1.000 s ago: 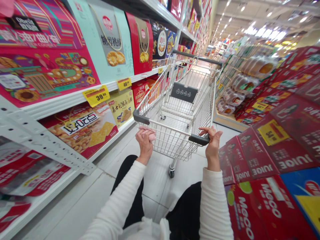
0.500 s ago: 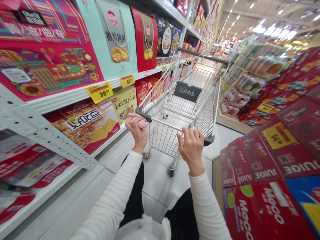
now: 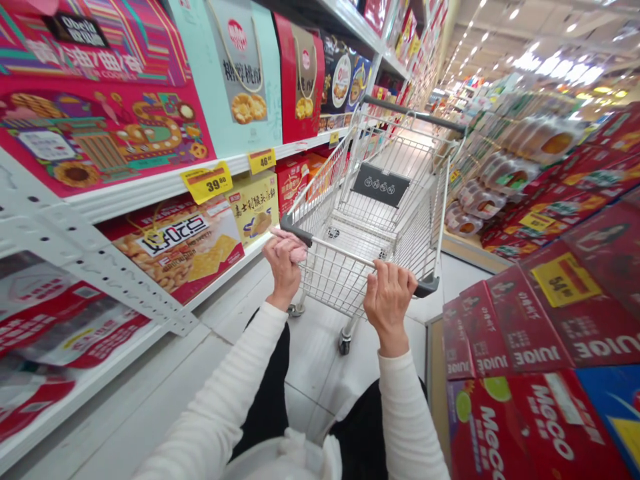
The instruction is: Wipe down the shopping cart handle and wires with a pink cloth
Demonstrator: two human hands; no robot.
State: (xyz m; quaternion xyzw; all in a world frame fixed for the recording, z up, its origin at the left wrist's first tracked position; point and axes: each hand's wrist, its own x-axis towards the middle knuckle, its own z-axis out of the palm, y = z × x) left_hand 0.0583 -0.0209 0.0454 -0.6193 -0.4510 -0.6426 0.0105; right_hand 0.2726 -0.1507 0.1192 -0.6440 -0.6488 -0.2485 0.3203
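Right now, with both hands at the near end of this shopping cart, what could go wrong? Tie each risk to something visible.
1. The left hand holds a pink item, so its grip on the shopping cart may be weaker than that of the right hand.
2. Veering left could bump the shelf; veering right could knock the stacked red boxes.

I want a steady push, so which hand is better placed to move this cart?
Probably the right hand: its fingers curl over the near rail, with nothing else visibly held. The left hand sits by the grey corner, clutching something pink.
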